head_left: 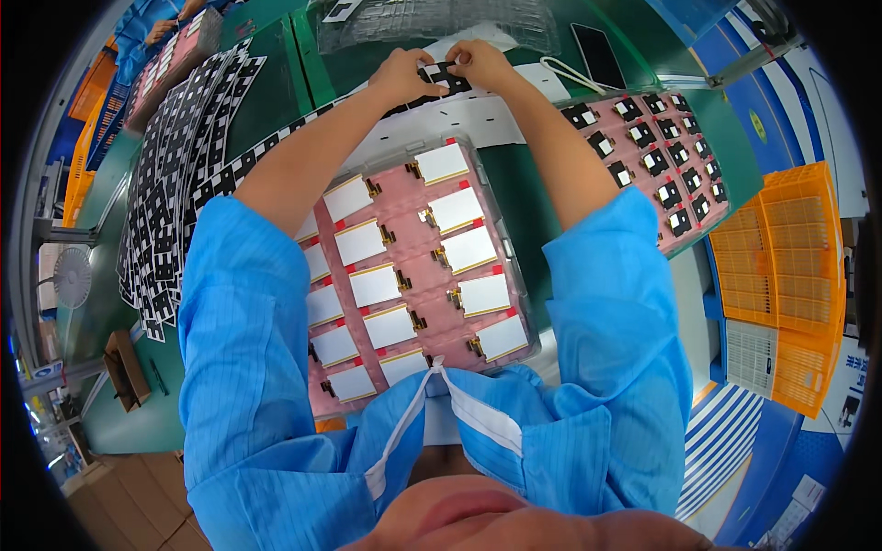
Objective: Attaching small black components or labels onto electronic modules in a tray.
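At the far side of the table my left hand [401, 75] and my right hand [480, 64] are close together. Both have bent fingers, closed on a small black-and-white adhesive-looking piece [447, 79] between them. Its details are partly covered by my fingers. Beneath it lies a white sheet [404, 134], and a strip of black-and-white patterned sheet [266, 147] runs off to the left. Nearer my body, under my forearms, a clear tray with a pink liner [426, 246] holds rows of white rectangular panels [467, 250] with short gold-and-dark connector tails.
Patterned sheets [179, 156] lie piled on the left. To the right are a pink tray [634, 147] of small black-and-white parts, a phone [597, 57] and a white cable [571, 75]. Clear plastic trays [441, 26] stand beyond my hands. Another person's hand [161, 30] shows at upper left.
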Demonstrator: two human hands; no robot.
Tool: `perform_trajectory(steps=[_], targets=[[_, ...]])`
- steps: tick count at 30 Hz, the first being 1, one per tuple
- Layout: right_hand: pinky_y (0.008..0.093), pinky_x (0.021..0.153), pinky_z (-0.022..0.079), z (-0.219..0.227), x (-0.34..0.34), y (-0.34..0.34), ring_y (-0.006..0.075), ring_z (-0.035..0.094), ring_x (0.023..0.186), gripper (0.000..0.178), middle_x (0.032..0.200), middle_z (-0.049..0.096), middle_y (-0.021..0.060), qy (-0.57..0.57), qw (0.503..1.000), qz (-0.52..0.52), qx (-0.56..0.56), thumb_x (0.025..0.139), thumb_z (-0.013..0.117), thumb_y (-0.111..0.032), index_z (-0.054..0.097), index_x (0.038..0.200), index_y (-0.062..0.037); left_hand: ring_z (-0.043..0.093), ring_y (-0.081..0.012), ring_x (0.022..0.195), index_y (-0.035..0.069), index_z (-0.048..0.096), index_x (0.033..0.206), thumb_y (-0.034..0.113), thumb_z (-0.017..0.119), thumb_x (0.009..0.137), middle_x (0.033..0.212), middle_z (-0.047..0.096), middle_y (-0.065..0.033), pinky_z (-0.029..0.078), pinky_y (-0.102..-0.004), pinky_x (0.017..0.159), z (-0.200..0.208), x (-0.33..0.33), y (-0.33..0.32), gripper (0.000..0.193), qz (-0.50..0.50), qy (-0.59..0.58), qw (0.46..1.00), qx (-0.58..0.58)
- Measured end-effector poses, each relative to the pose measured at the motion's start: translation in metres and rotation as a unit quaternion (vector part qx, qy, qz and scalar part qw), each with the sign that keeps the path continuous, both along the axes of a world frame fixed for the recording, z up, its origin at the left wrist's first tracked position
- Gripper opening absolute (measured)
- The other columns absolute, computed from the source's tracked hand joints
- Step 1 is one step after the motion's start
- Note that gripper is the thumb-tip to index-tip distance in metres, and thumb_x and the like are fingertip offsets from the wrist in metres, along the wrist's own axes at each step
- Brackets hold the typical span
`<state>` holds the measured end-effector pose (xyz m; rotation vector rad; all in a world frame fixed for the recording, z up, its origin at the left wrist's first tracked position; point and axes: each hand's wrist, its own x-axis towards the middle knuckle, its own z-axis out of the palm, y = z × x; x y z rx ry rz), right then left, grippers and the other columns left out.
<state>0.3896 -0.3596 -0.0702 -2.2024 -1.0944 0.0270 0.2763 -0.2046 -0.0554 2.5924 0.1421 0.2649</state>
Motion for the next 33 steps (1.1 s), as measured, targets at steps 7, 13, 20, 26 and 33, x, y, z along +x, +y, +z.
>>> perform_trajectory(steps=[7, 13, 20, 26, 33], targets=[[0.0359, 0.07, 0.05, -0.008, -0.003, 0.003, 0.0243, 0.063, 0.084, 0.023, 0.089, 0.065, 0.0069, -0.004, 0.998, -0.034, 0.047, 0.071, 0.078, -0.021, 0.07, 0.091, -0.0126, 0.061, -0.0302, 0.101, 0.018, 0.062, 0.115, 0.044, 0.084, 0.059, 0.115, 0.054, -0.0158, 0.05, -0.0395, 0.085, 0.001, 0.005, 0.003, 0.065, 0.025, 0.082, 0.996, -0.012], [0.034, 0.07, 0.051, -0.004, -0.007, 0.001, 0.0232, 0.065, 0.076, 0.016, 0.083, 0.066, 0.0079, 0.025, 0.996, -0.055, 0.058, 0.073, 0.076, -0.019, 0.072, 0.086, -0.0106, 0.059, -0.0221, 0.07, 0.008, 0.065, 0.11, 0.036, 0.086, 0.06, 0.081, 0.059, -0.0095, 0.049, -0.034, 0.066, 0.0, 0.006, 0.002, 0.061, 0.021, 0.013, 1.0, 0.0], [0.0246, 0.073, 0.046, 0.047, -0.045, -0.048, 0.0113, 0.06, 0.082, 0.009, 0.088, 0.066, 0.0011, 0.108, 0.948, -0.028, 0.298, 0.086, 0.066, -0.012, 0.067, 0.093, -0.0053, 0.056, -0.0367, 0.11, 0.021, 0.06, 0.119, 0.051, 0.078, 0.065, 0.121, 0.052, -0.0171, 0.049, -0.0442, 0.091, -0.015, 0.01, 0.0, 0.065, -0.005, 0.044, 0.998, 0.043], [0.0218, 0.084, 0.042, 0.116, -0.19, -0.154, 0.0088, 0.055, 0.09, 0.017, 0.097, 0.06, -0.0002, 0.243, 0.905, -0.01, 0.349, 0.089, 0.062, -0.006, 0.059, 0.105, -0.0033, 0.063, -0.0269, 0.1, 0.008, 0.054, 0.129, 0.042, 0.063, 0.086, 0.118, 0.063, -0.0141, 0.047, -0.0375, 0.091, 0.074, -0.035, 0.02, 0.056, -0.2, 0.137, 0.925, -0.293], [0.0224, 0.076, 0.043, 0.081, -0.281, -0.225, 0.0087, 0.055, 0.085, 0.015, 0.093, 0.06, 0.0016, 0.36, 0.863, 0.003, 0.354, 0.086, 0.061, 0.003, 0.058, 0.1, -0.0022, 0.061, -0.0169, 0.084, 0.003, 0.068, 0.104, 0.02, 0.067, 0.086, 0.097, 0.069, -0.0048, 0.048, -0.029, 0.078, 0.141, -0.233, -0.039, 0.025, -0.118, -0.097, 0.988, -0.035]])
